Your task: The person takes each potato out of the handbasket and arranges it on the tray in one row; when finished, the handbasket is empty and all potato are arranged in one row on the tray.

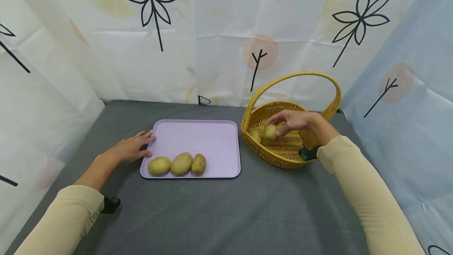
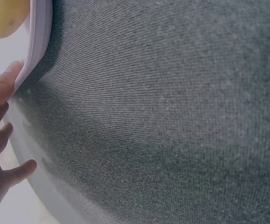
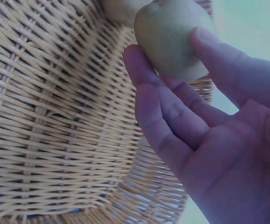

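Potato (image 1: 270, 132) in right hand (image 1: 294, 121), long axis unclear

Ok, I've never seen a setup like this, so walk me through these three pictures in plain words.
There is no machine here, just a person working with two bare hands. The wide picture comes from a camera worn on the head, looking forward and down. The other two come from cameras on the wrists, one close to each hand.

A gray cloth covers the surface. On it are a pale purple tray with three potatoes near its front edge, and a yellow basket with a tall handle. The left hand touches the tray's left edge, fingers spread. The right hand, inside the basket, pinches one potato; another potato lies beside it.
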`<state>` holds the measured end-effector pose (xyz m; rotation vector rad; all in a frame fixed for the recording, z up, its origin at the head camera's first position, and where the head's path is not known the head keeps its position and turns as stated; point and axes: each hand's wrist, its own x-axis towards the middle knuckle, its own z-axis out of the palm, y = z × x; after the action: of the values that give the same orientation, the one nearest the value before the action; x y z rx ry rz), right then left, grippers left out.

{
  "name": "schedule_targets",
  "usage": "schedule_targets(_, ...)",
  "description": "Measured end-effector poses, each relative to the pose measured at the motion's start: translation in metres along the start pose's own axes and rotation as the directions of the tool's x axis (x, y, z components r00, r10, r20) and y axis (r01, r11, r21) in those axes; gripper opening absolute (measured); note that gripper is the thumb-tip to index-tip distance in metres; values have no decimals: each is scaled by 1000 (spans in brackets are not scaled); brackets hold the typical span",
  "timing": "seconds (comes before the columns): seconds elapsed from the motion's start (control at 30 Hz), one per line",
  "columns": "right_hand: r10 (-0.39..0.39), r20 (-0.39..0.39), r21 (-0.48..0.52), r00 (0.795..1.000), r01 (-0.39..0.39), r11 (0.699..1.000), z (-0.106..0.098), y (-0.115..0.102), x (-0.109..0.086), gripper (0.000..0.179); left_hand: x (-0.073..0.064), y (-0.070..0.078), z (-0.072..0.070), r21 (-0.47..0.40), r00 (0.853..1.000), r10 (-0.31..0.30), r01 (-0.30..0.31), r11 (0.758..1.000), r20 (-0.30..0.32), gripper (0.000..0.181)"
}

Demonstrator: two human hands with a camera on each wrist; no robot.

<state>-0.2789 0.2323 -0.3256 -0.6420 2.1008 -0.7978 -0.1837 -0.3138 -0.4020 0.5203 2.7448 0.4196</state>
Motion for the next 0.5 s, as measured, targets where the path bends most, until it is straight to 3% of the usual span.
schedule_targets(0.23,-83,-10,-49,997,82,995,-7,-11,-23,53,0,-2,1,-5,1000,3,-3,1000,4,67)
schedule_targets(0.5,-136,43,13,990,136,991,-1,-33,-34,50,-1,-3,1,-3,1000,5,-5,1000,1,66)
